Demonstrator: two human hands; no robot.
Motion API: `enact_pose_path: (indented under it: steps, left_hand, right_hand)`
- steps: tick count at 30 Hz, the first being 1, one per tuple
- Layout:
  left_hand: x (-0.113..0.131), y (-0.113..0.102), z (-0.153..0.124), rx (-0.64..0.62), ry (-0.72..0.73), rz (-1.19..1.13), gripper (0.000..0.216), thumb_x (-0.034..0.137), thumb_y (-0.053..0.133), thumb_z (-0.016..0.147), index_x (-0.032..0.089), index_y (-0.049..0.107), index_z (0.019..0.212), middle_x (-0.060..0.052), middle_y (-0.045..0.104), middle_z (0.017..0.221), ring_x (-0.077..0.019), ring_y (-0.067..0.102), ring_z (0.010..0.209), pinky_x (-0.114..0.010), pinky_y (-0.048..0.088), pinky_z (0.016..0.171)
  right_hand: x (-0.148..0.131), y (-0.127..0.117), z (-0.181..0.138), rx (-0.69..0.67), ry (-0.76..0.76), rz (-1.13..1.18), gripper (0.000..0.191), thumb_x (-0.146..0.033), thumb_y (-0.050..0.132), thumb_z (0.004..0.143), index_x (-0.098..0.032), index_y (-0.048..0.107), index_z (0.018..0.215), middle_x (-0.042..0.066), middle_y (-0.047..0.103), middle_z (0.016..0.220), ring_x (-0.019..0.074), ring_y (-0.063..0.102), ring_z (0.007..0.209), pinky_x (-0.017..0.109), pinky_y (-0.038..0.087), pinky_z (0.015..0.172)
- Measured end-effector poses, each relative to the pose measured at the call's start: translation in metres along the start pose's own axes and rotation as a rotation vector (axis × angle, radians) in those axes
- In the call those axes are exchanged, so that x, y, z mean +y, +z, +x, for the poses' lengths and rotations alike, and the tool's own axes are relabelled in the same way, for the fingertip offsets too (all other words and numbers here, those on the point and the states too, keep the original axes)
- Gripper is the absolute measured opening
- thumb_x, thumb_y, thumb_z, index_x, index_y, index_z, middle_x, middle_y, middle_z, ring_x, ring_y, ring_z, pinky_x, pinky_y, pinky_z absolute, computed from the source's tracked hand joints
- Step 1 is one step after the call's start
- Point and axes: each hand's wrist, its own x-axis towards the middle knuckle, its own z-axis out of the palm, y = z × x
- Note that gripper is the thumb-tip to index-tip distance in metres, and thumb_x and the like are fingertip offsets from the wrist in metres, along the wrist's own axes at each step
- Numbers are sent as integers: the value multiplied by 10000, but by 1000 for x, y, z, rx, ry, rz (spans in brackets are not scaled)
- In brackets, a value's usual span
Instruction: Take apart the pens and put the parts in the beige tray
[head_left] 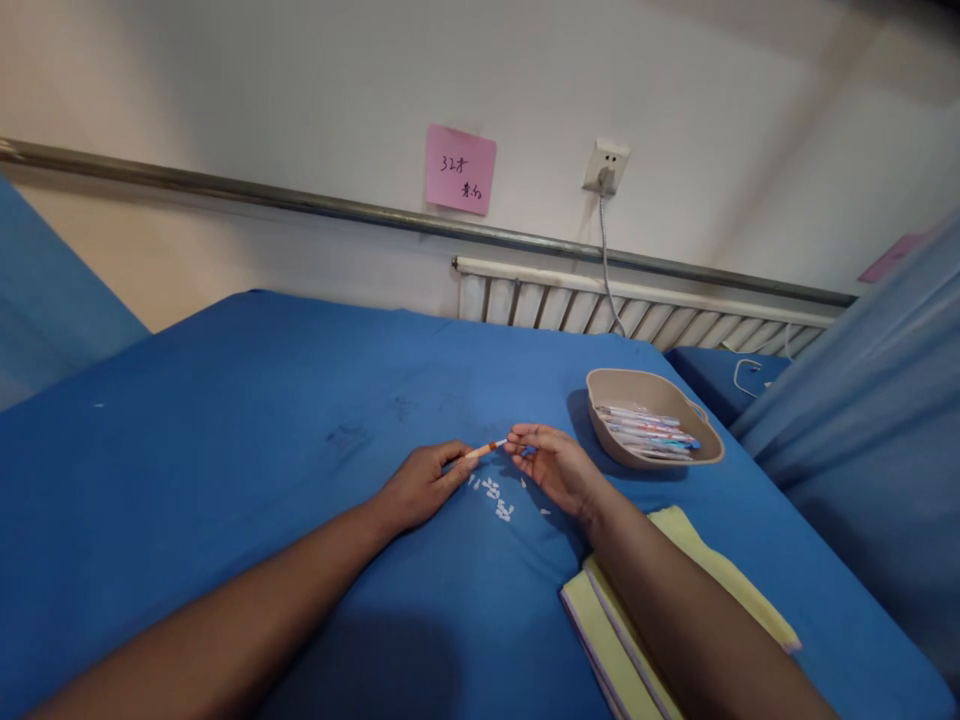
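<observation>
My left hand (433,482) is closed around a slim pen-like stick (484,450) with a tan body, a darker orange band and a white tip. The stick points up and to the right. At its tip is my right hand (553,468), palm partly showing, its fingers loosely bent and apart. Whether those fingertips touch the tip is hard to make out. Below the stick, several small white pieces (504,510) lie scattered on the blue sheet (262,430).
To the right stands a beige basket (656,463) holding several slim pens or packets (649,432). A folded yellow cloth (611,640) lies under my right forearm. Behind the bed are a metal rail (337,208), a white radiator (540,305) and a plugged-in cable (604,240). A blue curtain (862,430) hangs at right.
</observation>
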Motion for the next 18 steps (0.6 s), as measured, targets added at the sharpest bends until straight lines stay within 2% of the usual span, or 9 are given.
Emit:
enact_pose_path:
  steps: [2,5,8,14,18]
  left_hand:
    - [-1,0,0,-2,-6,-8,399,479,352,907,185,620,875,19,579,736,-140,514,685,-222,361,615]
    - [-3,0,1,-9,1,-10,388,473,359,906,192,626,910,17,603,765,-146,529,703,-226,371,630]
    - [-3,0,2,-10,8,-8,385,469,363,904,191,629,908,16,616,773,-149,538,709,-227,377,635]
    - [-4,1,1,-1,-3,-16,377,460,368,903,196,636,914,15,640,797,-151,556,731,-224,388,650]
    - [-4,1,1,-9,4,-21,377,456,367,904,193,637,924,8,642,806,-155,558,737,-227,387,652]
  right_hand:
    - [-2,-6,2,-21,37,69,224,-18,644,638,-133,608,827,57,667,874,142,654,848,229,521,753]
    - [-1,-12,5,-7,13,53,223,11,632,657,-126,601,830,67,676,874,138,665,861,212,528,780]
    - [1,-12,5,-35,-28,-24,165,-102,658,730,-131,582,873,71,682,870,130,678,789,205,546,700]
    - [4,-6,5,-51,-137,-236,331,-408,683,736,-183,491,885,23,680,740,127,659,578,208,505,484]
    - [6,-4,5,-27,-219,-378,370,-515,627,739,-186,483,832,-16,649,637,100,601,475,184,441,415]
